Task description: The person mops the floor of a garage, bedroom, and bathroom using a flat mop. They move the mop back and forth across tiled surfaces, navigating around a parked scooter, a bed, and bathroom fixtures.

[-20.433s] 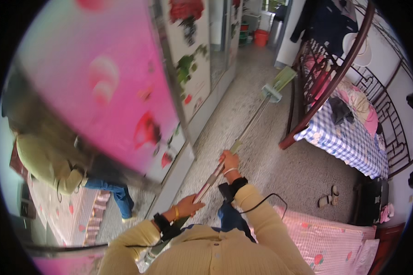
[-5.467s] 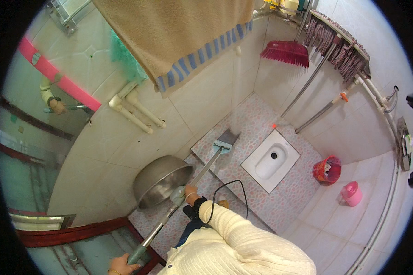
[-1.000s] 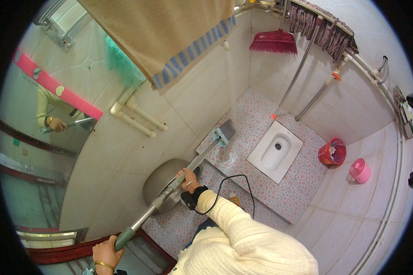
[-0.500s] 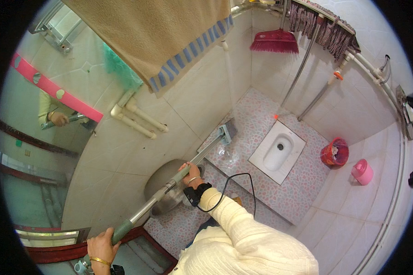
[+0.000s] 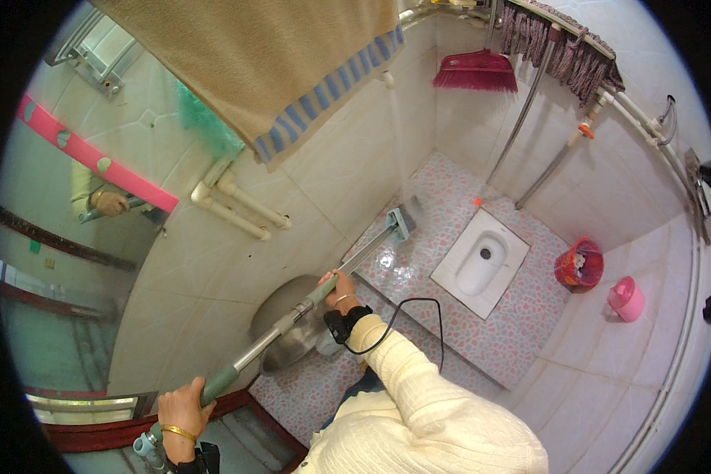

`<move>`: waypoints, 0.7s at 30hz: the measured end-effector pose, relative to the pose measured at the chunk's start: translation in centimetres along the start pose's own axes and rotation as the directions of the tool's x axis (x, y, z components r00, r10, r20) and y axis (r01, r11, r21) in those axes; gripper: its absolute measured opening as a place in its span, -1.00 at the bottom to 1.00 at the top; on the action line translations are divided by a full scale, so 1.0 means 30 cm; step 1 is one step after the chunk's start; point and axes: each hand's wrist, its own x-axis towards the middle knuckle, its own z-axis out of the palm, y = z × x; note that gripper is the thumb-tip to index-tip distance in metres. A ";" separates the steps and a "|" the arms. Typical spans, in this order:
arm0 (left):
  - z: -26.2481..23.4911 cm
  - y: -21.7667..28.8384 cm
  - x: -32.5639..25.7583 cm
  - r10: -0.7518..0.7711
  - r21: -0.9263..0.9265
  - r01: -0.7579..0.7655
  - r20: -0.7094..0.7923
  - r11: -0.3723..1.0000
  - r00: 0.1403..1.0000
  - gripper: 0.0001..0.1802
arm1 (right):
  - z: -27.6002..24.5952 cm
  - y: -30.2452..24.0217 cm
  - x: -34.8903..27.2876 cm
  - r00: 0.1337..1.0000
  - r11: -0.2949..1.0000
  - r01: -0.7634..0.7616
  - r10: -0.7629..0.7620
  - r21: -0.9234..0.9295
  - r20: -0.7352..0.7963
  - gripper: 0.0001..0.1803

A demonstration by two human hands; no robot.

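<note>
My left hand (image 5: 182,415) grips the green upper end of a long-handled floor scrubber (image 5: 258,345) at the lower left. Farther along, my right hand (image 5: 340,291) is closed round its second green grip. The metal pole slants away to the upper right. Its light blue and grey head (image 5: 401,223) rests on the speckled tile floor beside the left wall; whether it carries bristles or a blade is unclear. Wet, shiny floor shows just in front of the head. Right of it, a white squat toilet (image 5: 483,257) is set into the raised floor.
A tan towel (image 5: 268,63) hangs close at the top. A step edge (image 5: 419,325) crosses the floor. Along the far wall hang a red broom (image 5: 475,71) and a mop (image 5: 557,51). A red bucket (image 5: 579,265) and a pink container (image 5: 626,299) are at right. A metal basin (image 5: 280,336) lies beneath the pole.
The scrubber's head has slid a little farther away and to the right along the floor. Both my hands have moved forward with the pole, still gripping it.
</note>
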 end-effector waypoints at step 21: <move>0.122 0.048 0.134 0.039 -0.116 -0.048 -0.074 0.992 0.996 -0.55 | 0.003 -0.140 0.089 0.993 0.991 0.116 -0.118 -0.064 -0.021 -0.88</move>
